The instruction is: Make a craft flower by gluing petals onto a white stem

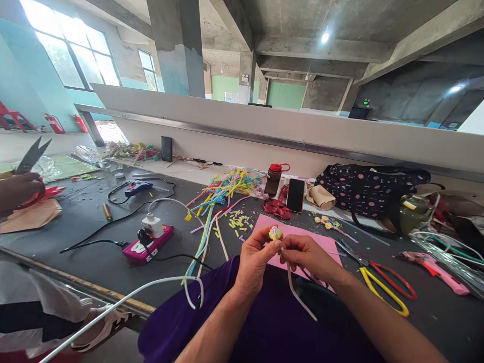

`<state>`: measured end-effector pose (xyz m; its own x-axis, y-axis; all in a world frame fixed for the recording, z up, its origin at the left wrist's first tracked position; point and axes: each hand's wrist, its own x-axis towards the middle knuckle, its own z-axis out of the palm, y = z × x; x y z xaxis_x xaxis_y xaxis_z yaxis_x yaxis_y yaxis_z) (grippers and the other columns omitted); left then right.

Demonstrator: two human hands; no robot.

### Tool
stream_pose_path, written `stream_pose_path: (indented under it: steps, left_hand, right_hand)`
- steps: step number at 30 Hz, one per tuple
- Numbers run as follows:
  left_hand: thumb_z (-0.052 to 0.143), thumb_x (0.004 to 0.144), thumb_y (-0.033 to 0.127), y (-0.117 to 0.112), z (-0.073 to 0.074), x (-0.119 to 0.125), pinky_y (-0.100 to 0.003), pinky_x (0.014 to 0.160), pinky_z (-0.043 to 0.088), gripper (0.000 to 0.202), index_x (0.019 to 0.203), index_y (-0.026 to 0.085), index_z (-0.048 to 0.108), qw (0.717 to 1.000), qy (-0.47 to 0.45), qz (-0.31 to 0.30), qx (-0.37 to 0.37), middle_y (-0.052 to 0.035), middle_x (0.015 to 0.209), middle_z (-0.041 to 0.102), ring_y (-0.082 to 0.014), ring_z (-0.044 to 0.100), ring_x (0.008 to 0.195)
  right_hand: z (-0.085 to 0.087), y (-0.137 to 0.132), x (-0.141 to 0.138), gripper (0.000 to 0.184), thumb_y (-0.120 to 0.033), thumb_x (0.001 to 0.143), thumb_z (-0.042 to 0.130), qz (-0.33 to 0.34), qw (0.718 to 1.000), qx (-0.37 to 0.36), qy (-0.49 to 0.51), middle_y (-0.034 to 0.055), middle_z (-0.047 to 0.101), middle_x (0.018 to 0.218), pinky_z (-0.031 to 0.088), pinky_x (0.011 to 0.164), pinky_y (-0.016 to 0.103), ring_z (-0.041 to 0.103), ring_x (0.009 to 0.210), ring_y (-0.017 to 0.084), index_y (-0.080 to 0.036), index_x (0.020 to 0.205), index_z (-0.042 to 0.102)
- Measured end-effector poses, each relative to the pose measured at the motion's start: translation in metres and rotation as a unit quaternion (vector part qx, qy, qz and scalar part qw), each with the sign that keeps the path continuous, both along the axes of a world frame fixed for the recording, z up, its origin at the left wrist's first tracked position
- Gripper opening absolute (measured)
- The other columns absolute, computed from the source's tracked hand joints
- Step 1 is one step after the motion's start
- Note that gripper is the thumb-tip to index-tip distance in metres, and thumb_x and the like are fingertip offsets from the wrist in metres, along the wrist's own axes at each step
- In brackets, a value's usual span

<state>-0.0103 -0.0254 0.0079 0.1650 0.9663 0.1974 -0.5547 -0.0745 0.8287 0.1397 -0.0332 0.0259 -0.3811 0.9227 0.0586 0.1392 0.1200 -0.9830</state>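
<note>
My left hand pinches a small yellow-pink rolled flower between thumb and fingers, just above a pink paper sheet. My right hand is closed beside it, fingertips touching the flower and gripping the top of a white stem strip that hangs down toward my lap. Both hands meet at the flower, over a purple cloth.
Scissors with red and yellow handles lie right of my hands, a pink glue gun farther right. Colourful strips, a pink power strip, a phone, a bottle and a dotted bag lie behind. Another person's hand holds scissors at far left.
</note>
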Motion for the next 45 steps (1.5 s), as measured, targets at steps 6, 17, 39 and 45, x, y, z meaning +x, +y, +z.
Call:
stream_pose_path:
  steps: [6, 17, 39, 45]
  left_hand:
    - [0.07, 0.069, 0.025, 0.003, 0.0, 0.001, -0.02, 0.059, 0.041, 0.04, 0.108, 0.02, 0.063, 0.998, 0.056, -0.03, -0.024, -0.0059, 0.097, 0.066, -0.0135, 0.057, 0.081]
    - [0.072, 0.065, 0.03, 0.005, 0.004, 0.007, -0.019, 0.051, 0.04, 0.033, 0.095, 0.014, 0.068, 0.992, 0.108, -0.008, -0.06, -0.0091, 0.093, 0.068, -0.0149, 0.058, 0.077]
    - [0.064, 0.074, 0.024, 0.01, 0.001, 0.004, -0.034, 0.086, 0.048, 0.037, 0.11, 0.028, 0.058, 0.887, 0.321, 0.26, 0.206, -0.0055, 0.13, 0.043, -0.0228, 0.046, 0.116]
    - [0.062, 0.075, 0.026, 0.01, -0.001, 0.003, -0.034, 0.085, 0.048, 0.033, 0.107, 0.027, 0.059, 0.894, 0.32, 0.234, 0.209, -0.005, 0.128, 0.045, -0.0223, 0.048, 0.114]
  right_hand:
    - [0.045, -0.006, 0.051, 0.015, -0.032, 0.076, 0.063, -0.102, 0.988, 0.093, -0.076, -0.0005, 0.063, 0.068, 0.04, 0.048, 0.021, 0.051, 0.05, 0.009, -0.017, 0.076, 0.061]
    - [0.03, 0.019, 0.177, 0.018, -0.025, 0.084, 0.05, -0.307, 0.753, 0.259, -0.522, 0.004, 0.067, 0.085, 0.038, 0.069, 0.025, 0.06, 0.078, 0.017, -0.019, 0.082, 0.067]
    - [-0.048, 0.048, 0.165, 0.025, -0.029, 0.09, 0.051, -0.214, 0.739, 0.171, -0.615, 0.0073, 0.057, 0.113, 0.05, 0.08, 0.039, 0.058, 0.095, 0.019, -0.016, 0.111, 0.056]
    - [-0.052, 0.051, 0.16, 0.026, -0.029, 0.09, 0.051, -0.207, 0.736, 0.17, -0.622, 0.0075, 0.057, 0.114, 0.05, 0.08, 0.039, 0.059, 0.095, 0.019, -0.017, 0.112, 0.055]
